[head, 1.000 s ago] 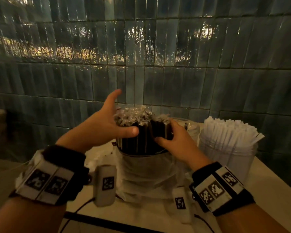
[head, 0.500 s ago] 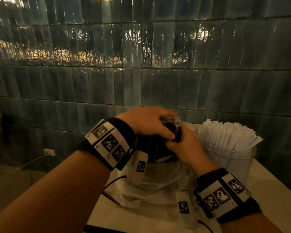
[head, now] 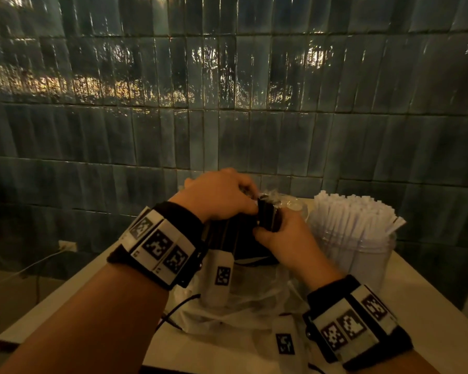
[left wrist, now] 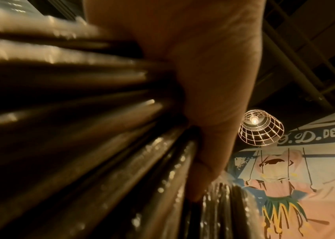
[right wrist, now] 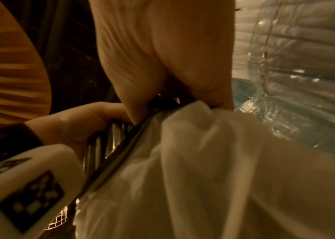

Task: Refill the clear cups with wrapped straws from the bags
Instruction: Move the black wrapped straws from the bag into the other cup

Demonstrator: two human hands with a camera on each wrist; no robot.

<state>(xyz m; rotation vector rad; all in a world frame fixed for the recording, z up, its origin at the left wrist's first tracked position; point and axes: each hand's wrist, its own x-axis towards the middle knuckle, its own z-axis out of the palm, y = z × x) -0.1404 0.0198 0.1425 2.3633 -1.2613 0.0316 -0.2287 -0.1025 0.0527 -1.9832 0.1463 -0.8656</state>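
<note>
Dim amber light falls on a pale table (head: 430, 306) that fills the lower centre and right of the head view, set against a wall of glossy dark blue-green tiles (head: 227, 130).

Nearest the camera, at the bottom of the frame, both forearms wear black wristbands with white blocks carrying black-and-white square markers.

Just beyond the wrists, in the lower centre, a crumpled translucent plastic bag (head: 243, 306) lies on the table.

At the centre of the frame, the black wrapped straws (head: 268, 218) stand upright as a bundle rising out of the bag. The left hand (head: 216, 195) comes over the top of the bundle with fingers curled round the straws. The left wrist view shows the palm pressed against dark shiny straws running lengthwise. The right hand (head: 287, 236) grips the bundle from the lower right side, fingers wrapped round a cluster of straws. The right wrist view shows the bag's filmy plastic bunched just below its fingers.

To the right, near the bundle but apart from it, a clear cup (head: 370, 255) stands packed with white wrapped straws (head: 354, 211) fanning upward. Behind the hands, another clear plastic container (head: 295, 206) is partly visible; its contents cannot be made out.
</note>
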